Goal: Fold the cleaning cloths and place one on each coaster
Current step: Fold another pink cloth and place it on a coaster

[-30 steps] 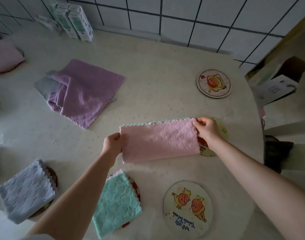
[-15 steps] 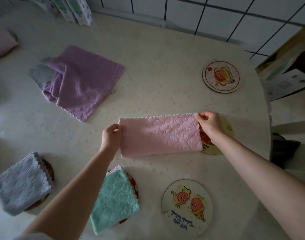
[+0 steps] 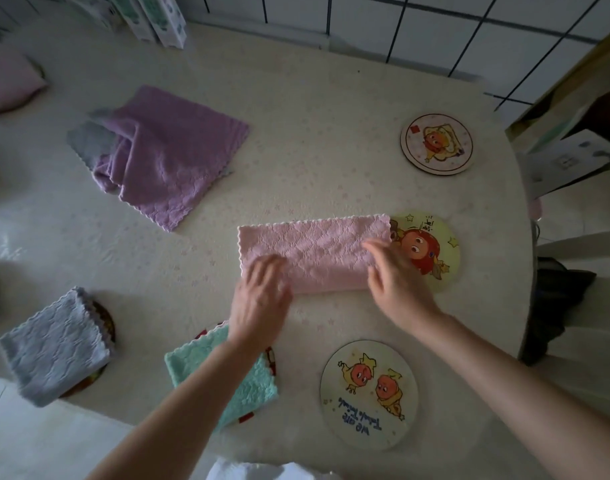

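Note:
A pink cloth [image 3: 317, 247], folded into a long strip, lies flat on the table with its right end on a yellow-green coaster [image 3: 438, 244]. My left hand [image 3: 260, 303] rests on its near left corner, fingers spread. At the near right end my right hand [image 3: 395, 282] lies on it, fingers apart, blurred. A mint folded cloth [image 3: 234, 382] and a grey folded cloth [image 3: 54, 348] each sit on a coaster near the front edge. Two round coasters are bare: one [image 3: 369, 393] in front, one [image 3: 437, 143] further back. A purple cloth [image 3: 165, 150] lies unfolded over a grey one at the back left.
A pink folded cloth [image 3: 9, 81] sits at the far left. Boxes [image 3: 158, 15] stand against the tiled wall. The table's rounded edge [image 3: 525, 271] runs down the right, with a chair and a box [image 3: 570, 161] beyond it.
Both hands have let go of the strip's far corners and moved toward me onto its near edge. The folded strip now lies flat on the table.

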The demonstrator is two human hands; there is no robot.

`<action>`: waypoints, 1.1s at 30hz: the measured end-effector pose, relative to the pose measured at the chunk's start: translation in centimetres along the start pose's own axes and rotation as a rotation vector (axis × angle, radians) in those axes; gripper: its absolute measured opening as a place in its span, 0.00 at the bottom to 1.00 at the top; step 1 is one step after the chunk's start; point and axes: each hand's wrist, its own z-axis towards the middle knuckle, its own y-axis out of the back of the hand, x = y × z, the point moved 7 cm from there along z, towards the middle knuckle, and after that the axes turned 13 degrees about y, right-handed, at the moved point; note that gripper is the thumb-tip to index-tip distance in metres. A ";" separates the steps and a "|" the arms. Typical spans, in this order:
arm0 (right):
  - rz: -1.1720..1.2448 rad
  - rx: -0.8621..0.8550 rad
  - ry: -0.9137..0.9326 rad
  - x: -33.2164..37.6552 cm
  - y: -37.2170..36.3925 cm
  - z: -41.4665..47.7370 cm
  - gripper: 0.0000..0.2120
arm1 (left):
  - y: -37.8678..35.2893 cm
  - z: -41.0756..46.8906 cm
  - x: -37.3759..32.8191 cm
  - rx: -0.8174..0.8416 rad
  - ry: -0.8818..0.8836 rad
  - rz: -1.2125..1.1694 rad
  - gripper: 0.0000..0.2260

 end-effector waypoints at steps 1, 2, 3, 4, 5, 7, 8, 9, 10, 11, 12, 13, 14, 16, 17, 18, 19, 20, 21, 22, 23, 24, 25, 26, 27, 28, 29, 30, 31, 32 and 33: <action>-0.023 0.054 0.059 1.5 -1.0 -0.7 0.23 | -1.7 -1.2 -1.2 0.089 -0.103 0.071 0.24; -0.045 0.102 0.105 2.6 -2.2 -1.3 0.26 | -3.2 -2.3 -2.1 0.148 -0.177 0.138 0.26; -0.070 0.149 0.140 3.6 -3.2 -1.8 0.28 | -4.3 -3.1 -2.7 0.183 -0.217 0.190 0.27; -0.092 0.193 0.161 4.1 -4.1 -2.2 0.30 | -5.1 -3.7 -3.0 0.206 -0.227 0.223 0.28; -0.113 0.233 0.166 4.2 -4.8 -2.7 0.32 | -5.6 -4.0 -3.0 0.230 -0.213 0.242 0.29; -0.151 0.274 0.145 3.5 -5.2 -3.5 0.35 | -6.2 -4.1 -2.5 0.264 -0.178 0.276 0.30; -0.179 0.287 0.135 3.0 -5.2 -3.9 0.36 | -6.2 -4.3 -2.1 0.264 -0.172 0.290 0.30; -0.210 0.301 0.130 2.4 -5.1 -4.3 0.36 | -6.1 -4.4 -1.7 0.260 -0.166 0.303 0.29; -0.236 0.313 0.130 1.9 -4.9 -4.7 0.36 | -5.9 -4.6 -1.1 0.254 -0.154 0.316 0.29; -0.252 0.320 0.128 1.5 -4.6 -5.1 0.36 | -5.7 -4.8 -0.5 0.246 -0.135 0.334 0.29; -0.263 0.322 0.125 1.1 -4.2 -5.6 0.36 | -5.4 -5.0 0.2 0.232 -0.113 0.354 0.29; -0.271 0.326 0.119 0.7 -3.8 -6.0 0.35 | -5.0 -5.2 0.9 0.212 -0.084 0.374 0.29; -0.277 0.331 0.113 0.4 -3.4 -6.4 0.35 | -4.6 -5.5 1.5 0.188 -0.050 0.393 0.29; -0.276 0.345 0.106 0.0 -2.9 -6.8 0.34 | -4.0 -6.1 2.7 0.159 0.025 0.429 0.30; -0.272 0.351 0.101 0.0 -2.8 -6.8 0.34 | -3.9 -6.4 3.1 0.152 0.057 0.443 0.31; -0.273 0.353 0.096 0.0 -2.8 -6.5 0.33 | -3.8 -6.6 3.4 0.143 0.081 0.451 0.32; -0.279 0.356 0.089 0.1 -2.9 -6.1 0.32 | -3.7 -6.8 3.6 0.141 0.099 0.455 0.32; -0.291 0.354 0.085 0.2 -3.0 -5.6 0.30 | -3.7 -6.8 3.6 0.144 0.112 0.457 0.33; -0.311 0.360 0.080 0.3 -3.0 -5.0 0.28 | -3.7 -6.8 3.5 0.149 0.119 0.460 0.34; -0.334 0.379 0.071 0.3 -3.1 -4.5 0.27 | -3.8 -6.7 3.4 0.148 0.116 0.466 0.34; -0.358 0.410 0.057 0.3 -3.2 -4.1 0.28 | -3.8 -6.5 3.3 0.145 0.112 0.476 0.33; -0.381 0.441 0.045 0.3 -3.2 -3.7 0.28 | -3.8 -6.3 3.2 0.139 0.110 0.486 0.33; -0.403 0.461 0.036 0.3 -3.2 -3.4 0.29 | -3.8 -6.0 3.3 0.134 0.108 0.492 0.33; -0.423 0.466 0.035 0.3 -3.2 -3.0 0.29 | -3.7 -5.7 3.3 0.135 0.108 0.492 0.33; -0.439 0.459 0.036 0.3 -3.0 -2.7 0.29 | -3.6 -5.3 3.4 0.141 0.108 0.493 0.34; -0.447 0.439 0.037 0.3 -2.8 -2.4 0.28 | -3.5 -4.8 3.6 0.147 0.105 0.497 0.35; -0.448 0.414 0.042 0.4 -2.5 -2.0 0.27 | -3.3 -4.2 3.8 0.155 0.105 0.502 0.35; -0.447 0.387 0.053 0.6 -2.3 -1.7 0.24 | -3.1 -3.6 4.0 0.169 0.114 0.508 0.35; -0.440 0.356 0.072 1.0 -2.0 -1.4 0.20 | -2.8 -2.9 4.1 0.181 0.135 0.519 0.36; -0.425 0.317 0.095 1.4 -1.6 -1.2 0.17 | -2.4 -2.1 4.2 0.185 0.165 0.529 0.36; -0.399 0.271 0.114 2.1 -1.3 -1.1 0.15 | -2.1 -1.5 4.2 0.184 0.189 0.532 0.36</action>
